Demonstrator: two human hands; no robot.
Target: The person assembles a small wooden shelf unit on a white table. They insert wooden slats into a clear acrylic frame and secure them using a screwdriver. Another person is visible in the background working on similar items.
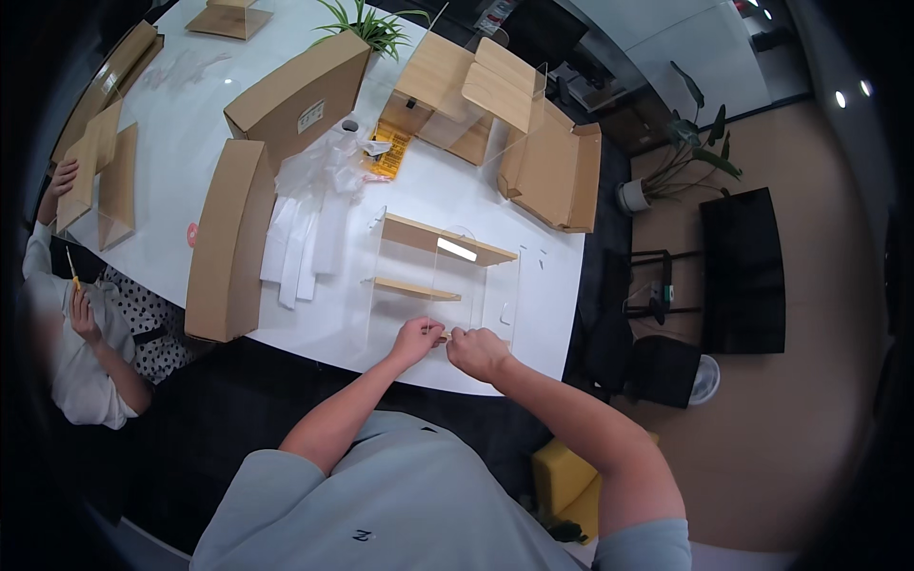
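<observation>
Close together at the near edge of the white table, my left hand and my right hand both have their fingers pinched. A small wood-coloured piece shows between the fingertips, but what exactly each hand grips is hidden. Just beyond them lies a partly built shelf unit of clear acrylic panels. Its longer light-wood board stands on edge at the far side, and a shorter wood board is nearer my hands. The transparent panel extends around the boards and to the right.
Left of the shelf lie clear plastic wrapping and a brown cardboard box. Farther off stand a finished wood-and-acrylic unit, an open carton and a yellow packet. At far left, a co-worker's hand holds a yellow-handled screwdriver.
</observation>
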